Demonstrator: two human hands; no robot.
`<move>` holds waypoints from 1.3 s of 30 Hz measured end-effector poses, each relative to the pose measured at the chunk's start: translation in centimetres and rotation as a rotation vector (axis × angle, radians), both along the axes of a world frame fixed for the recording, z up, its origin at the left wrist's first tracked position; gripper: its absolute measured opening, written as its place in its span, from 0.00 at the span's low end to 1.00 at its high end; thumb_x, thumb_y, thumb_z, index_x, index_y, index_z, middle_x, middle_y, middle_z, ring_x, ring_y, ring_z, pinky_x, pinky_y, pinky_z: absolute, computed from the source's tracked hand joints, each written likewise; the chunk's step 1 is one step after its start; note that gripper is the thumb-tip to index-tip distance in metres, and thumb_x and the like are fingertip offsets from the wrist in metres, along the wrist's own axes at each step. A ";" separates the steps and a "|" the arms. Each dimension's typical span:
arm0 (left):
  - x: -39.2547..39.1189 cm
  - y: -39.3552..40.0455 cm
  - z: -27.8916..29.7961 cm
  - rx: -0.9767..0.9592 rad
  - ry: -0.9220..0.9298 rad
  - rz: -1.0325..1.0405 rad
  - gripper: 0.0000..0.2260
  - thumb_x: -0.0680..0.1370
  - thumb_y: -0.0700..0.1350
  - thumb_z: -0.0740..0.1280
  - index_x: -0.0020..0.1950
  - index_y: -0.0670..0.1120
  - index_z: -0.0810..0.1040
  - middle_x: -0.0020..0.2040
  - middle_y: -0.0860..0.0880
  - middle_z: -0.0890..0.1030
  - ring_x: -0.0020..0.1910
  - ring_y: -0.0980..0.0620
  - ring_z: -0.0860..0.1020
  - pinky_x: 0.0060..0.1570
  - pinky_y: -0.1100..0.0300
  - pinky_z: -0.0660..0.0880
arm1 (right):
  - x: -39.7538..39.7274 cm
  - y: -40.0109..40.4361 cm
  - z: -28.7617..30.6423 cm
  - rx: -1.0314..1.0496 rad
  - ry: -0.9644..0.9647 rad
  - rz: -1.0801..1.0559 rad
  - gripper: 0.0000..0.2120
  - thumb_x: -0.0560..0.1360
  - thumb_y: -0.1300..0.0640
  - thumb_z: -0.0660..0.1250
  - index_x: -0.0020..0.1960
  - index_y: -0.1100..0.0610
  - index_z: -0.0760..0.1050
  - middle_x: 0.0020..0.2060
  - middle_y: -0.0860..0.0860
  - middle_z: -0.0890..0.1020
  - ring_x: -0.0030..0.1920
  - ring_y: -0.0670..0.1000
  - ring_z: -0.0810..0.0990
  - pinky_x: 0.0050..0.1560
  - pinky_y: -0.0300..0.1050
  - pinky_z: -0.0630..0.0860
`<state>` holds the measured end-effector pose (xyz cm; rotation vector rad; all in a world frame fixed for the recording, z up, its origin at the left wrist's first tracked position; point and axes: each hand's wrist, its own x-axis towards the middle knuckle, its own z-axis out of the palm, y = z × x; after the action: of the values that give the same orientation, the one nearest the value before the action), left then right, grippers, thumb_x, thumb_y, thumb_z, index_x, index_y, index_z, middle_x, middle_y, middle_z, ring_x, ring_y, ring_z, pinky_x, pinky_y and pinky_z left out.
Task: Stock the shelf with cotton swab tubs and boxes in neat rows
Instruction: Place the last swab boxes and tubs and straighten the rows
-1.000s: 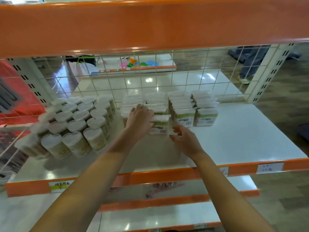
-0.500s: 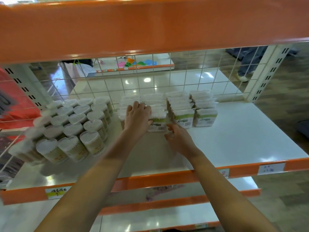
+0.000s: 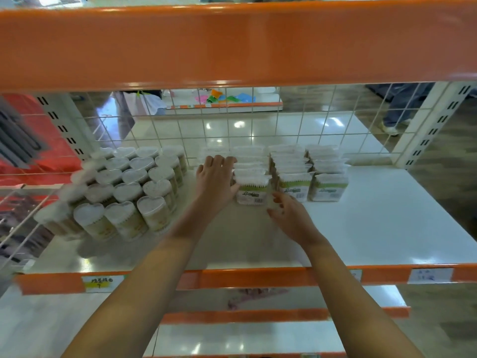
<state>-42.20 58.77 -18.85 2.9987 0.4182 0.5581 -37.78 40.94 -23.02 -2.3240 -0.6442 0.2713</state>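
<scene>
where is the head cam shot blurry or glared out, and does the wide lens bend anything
Head view: the heart-lidded clear tubs smear into blur toward the left edge; ceiling-light glare spots sit on the glossy white shelf behind the white wire grid; the orange upper shelf beam bows from lens distortion; the green-labelled clear boxes and both hands stay fairly sharp.

handwriting on the yellow shelf tag (image 3: 102, 282) and box labels (image 3: 249, 195) is too blurred to read.
</scene>
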 end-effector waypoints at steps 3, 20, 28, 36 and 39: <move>-1.3 1.3 0.4 -0.051 0.009 0.046 0.25 0.75 0.51 0.67 0.70 0.48 0.65 0.66 0.46 0.70 0.66 0.46 0.66 0.64 0.54 0.64 | 0.0 -0.5 -0.1 0.054 0.033 -0.046 0.24 0.77 0.57 0.64 0.71 0.61 0.64 0.66 0.56 0.73 0.66 0.55 0.71 0.67 0.50 0.69; -5.5 4.1 -0.2 -0.049 0.064 0.092 0.18 0.75 0.50 0.68 0.64 0.47 0.74 0.60 0.46 0.77 0.63 0.46 0.71 0.61 0.53 0.66 | -3.6 3.4 -0.6 -0.062 -0.001 0.121 0.19 0.77 0.59 0.62 0.68 0.59 0.70 0.66 0.55 0.72 0.65 0.56 0.70 0.65 0.49 0.68; -3.4 5.5 1.1 -0.073 0.110 0.062 0.18 0.76 0.47 0.66 0.66 0.47 0.72 0.65 0.46 0.73 0.65 0.46 0.68 0.62 0.52 0.65 | -4.4 4.6 -0.4 -0.130 -0.045 0.147 0.19 0.77 0.56 0.62 0.68 0.56 0.69 0.67 0.54 0.71 0.67 0.54 0.67 0.65 0.44 0.63; -3.2 5.6 0.1 -0.090 0.115 0.078 0.14 0.75 0.46 0.67 0.61 0.47 0.74 0.62 0.47 0.75 0.64 0.46 0.69 0.61 0.52 0.67 | -4.6 4.4 -0.3 -0.191 -0.040 0.146 0.20 0.79 0.55 0.60 0.70 0.56 0.67 0.68 0.53 0.70 0.68 0.54 0.65 0.67 0.45 0.62; -3.4 5.4 -0.1 -0.071 0.119 0.087 0.13 0.75 0.45 0.67 0.58 0.47 0.72 0.60 0.47 0.76 0.64 0.46 0.69 0.59 0.53 0.67 | -4.6 4.4 -0.3 -0.189 -0.041 0.141 0.20 0.79 0.55 0.61 0.70 0.56 0.67 0.67 0.53 0.70 0.68 0.54 0.66 0.66 0.46 0.63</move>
<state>-45.60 64.17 -18.96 2.9668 0.5655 0.3630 -42.37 45.33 -23.35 -2.4723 -0.8367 0.3643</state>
